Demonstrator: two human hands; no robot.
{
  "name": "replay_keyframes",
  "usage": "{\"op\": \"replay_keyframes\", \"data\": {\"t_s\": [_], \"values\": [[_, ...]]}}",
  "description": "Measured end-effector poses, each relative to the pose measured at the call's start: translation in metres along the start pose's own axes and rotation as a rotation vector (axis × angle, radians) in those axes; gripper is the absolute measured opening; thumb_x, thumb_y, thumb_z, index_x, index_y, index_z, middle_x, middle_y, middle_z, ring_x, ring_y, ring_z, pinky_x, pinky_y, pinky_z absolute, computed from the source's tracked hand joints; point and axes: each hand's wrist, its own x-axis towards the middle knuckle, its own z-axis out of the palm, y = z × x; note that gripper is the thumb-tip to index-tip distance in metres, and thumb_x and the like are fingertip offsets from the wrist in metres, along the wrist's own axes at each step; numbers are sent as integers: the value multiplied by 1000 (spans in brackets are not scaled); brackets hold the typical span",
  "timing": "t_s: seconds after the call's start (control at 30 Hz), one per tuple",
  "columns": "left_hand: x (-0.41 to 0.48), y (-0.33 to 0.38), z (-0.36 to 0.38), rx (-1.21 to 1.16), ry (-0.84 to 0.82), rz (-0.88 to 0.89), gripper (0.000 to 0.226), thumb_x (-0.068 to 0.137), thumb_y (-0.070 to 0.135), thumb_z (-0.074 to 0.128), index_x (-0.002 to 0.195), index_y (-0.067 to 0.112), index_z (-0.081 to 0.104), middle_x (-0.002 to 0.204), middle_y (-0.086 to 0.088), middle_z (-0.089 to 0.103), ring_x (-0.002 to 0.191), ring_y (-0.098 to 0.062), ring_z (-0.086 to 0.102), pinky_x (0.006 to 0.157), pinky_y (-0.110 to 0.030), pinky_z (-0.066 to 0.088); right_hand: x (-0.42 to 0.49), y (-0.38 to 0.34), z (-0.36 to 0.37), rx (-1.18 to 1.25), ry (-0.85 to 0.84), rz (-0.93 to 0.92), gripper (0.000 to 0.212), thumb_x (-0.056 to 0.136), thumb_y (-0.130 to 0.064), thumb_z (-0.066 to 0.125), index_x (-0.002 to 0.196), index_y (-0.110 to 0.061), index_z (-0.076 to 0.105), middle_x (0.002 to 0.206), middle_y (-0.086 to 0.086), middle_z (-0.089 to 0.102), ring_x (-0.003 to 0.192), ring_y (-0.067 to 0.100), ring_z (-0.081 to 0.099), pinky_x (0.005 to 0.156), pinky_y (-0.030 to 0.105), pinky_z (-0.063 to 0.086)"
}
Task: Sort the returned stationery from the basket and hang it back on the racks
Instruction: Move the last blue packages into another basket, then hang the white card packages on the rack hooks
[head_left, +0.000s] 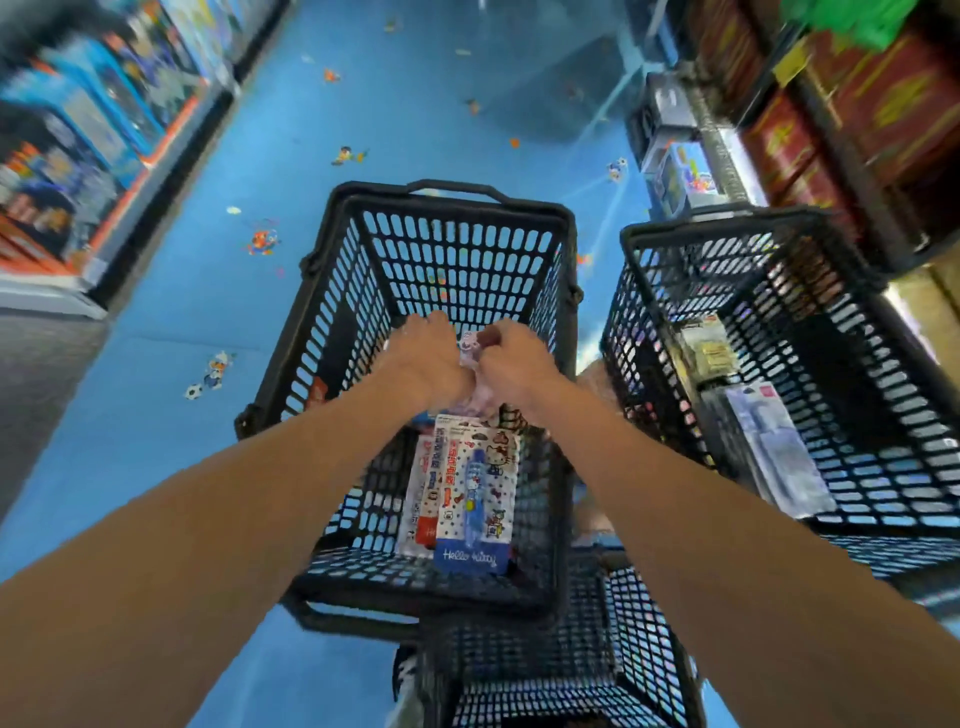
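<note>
A black mesh basket (457, 249) stands on the blue floor right in front of me. Both my hands are down inside it. My left hand (428, 358) and my right hand (514, 366) grip one small pale packet (470, 345) between them; most of the packet is hidden by my fingers. Below my wrists, packaged pens on Hello Kitty cards (475, 499) lie on the basket's bottom, the top card holding a blue pen.
A second black basket (779, 332) stands to the right with several packets (769, 447) inside. A third basket (561, 675) sits at the bottom near my feet. Shelves of boxed goods (93, 130) line the left, and more shelves (831, 114) line the right.
</note>
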Motion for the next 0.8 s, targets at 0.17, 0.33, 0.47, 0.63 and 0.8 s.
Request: {"op": "replay_keyframes", "data": {"t_s": [0.17, 0.33, 0.47, 0.63, 0.8], "values": [[-51, 56, -12, -172, 135, 32, 68, 88, 23, 71, 140, -4, 38, 136, -24, 50, 125, -39, 53, 98, -49, 51, -53, 7, -55, -5, 63, -124, 28, 92, -2, 57, 118, -7, 66, 110, 7, 65, 104, 23, 59, 82, 31, 45], [-93, 134, -17, -254, 201, 105, 61, 84, 26, 69, 132, -5, 46, 128, -23, 52, 119, -39, 54, 85, -44, 46, -102, 28, -131, 31, 145, -135, 25, 86, 1, 58, 105, -10, 70, 106, 11, 70, 102, 27, 64, 88, 38, 52], [-120, 191, -14, -273, 145, 181, 50, 86, 22, 66, 126, -5, 48, 128, -23, 52, 119, -39, 56, 84, -41, 45, -126, 60, -188, 138, 162, -62, 20, 89, 6, 54, 98, -9, 64, 91, 13, 65, 79, 26, 66, 57, 26, 52], [-126, 235, -7, -330, 76, 238, 49, 95, 13, 60, 140, 2, 42, 137, -17, 46, 127, -33, 49, 92, -35, 39, -138, 98, -241, 168, 271, 64, 22, 86, -1, 59, 79, -22, 59, 83, 12, 68, 81, 34, 70, 59, 34, 49], [-113, 268, -4, -501, -54, 217, 32, 98, 6, 53, 129, 7, 45, 118, -8, 51, 104, -24, 50, 80, -37, 44, -138, 125, -286, 135, 379, 150, 17, 88, -7, 58, 81, -22, 60, 90, 11, 67, 91, 35, 68, 68, 41, 50]]}}
